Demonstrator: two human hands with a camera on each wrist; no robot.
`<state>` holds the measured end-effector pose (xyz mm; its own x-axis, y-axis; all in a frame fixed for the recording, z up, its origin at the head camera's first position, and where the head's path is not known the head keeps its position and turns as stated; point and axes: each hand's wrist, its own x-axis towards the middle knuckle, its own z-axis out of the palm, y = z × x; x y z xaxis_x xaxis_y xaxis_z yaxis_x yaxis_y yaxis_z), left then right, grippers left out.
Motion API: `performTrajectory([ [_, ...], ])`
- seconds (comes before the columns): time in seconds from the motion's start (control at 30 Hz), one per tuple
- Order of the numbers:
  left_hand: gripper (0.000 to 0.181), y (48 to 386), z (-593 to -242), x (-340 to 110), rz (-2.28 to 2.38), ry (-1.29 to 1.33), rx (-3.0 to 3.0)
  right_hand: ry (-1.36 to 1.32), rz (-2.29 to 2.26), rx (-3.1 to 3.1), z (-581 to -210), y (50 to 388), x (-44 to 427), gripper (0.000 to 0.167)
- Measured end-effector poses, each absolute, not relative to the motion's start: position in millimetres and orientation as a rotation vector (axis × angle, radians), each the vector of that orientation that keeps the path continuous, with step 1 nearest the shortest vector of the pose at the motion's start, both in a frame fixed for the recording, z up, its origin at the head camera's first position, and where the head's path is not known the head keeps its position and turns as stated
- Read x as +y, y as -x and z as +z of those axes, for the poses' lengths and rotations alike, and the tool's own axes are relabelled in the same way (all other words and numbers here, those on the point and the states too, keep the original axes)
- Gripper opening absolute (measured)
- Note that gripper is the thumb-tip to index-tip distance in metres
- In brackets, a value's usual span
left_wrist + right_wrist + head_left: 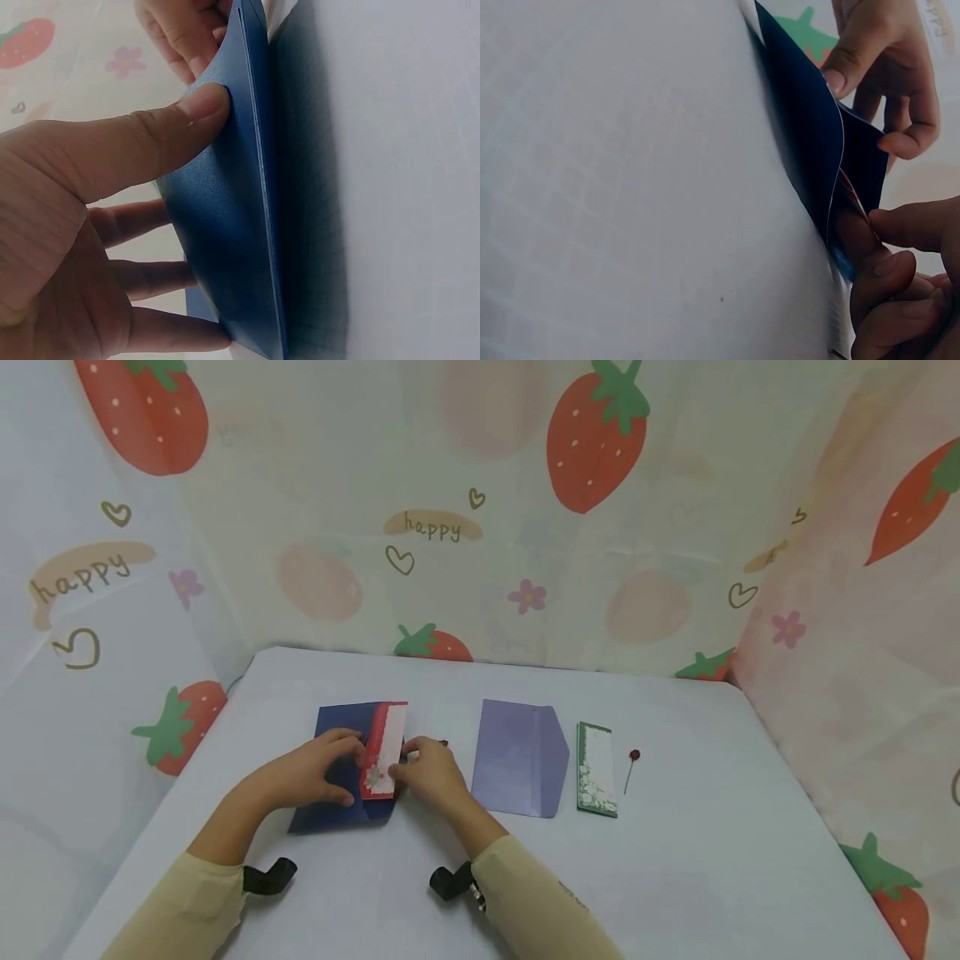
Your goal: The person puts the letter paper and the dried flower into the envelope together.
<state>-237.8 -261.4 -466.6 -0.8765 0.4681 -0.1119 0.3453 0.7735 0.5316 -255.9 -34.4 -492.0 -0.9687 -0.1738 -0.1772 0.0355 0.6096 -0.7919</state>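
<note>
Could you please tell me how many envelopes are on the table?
2: the blue envelope, held by the left hand, and the purple envelope, lying to the right of the blue one. No others show.

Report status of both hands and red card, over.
Left hand holding blue envelope. Right hand pinching red card at envelope's mouth. Nothing visibly blocking.

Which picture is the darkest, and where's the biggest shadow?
Right wrist view: looks darkest, the right hand deep in shade; left wrist view: the biggest shadow, a broad dark band on the table beside the blue envelope; head view: softer light, no strong glare on the purple envelope.
</note>
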Motion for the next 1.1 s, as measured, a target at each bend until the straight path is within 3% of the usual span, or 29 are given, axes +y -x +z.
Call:
performTrajectory([
  [0.43, 0.057, 236.0, -469.8, -263.2, 0.759, -0.628, 2.732, 0.164, -1.215, 2.679, -495.2, 259.3, -44.7, 0.054],
  [1.1, 0.047, 240.2, -466.1, -263.1, 0.798, -0.730, 2.761, 0.228, -1.275, 2.642, -498.9, 262.9, -58.0, 0.057],
])
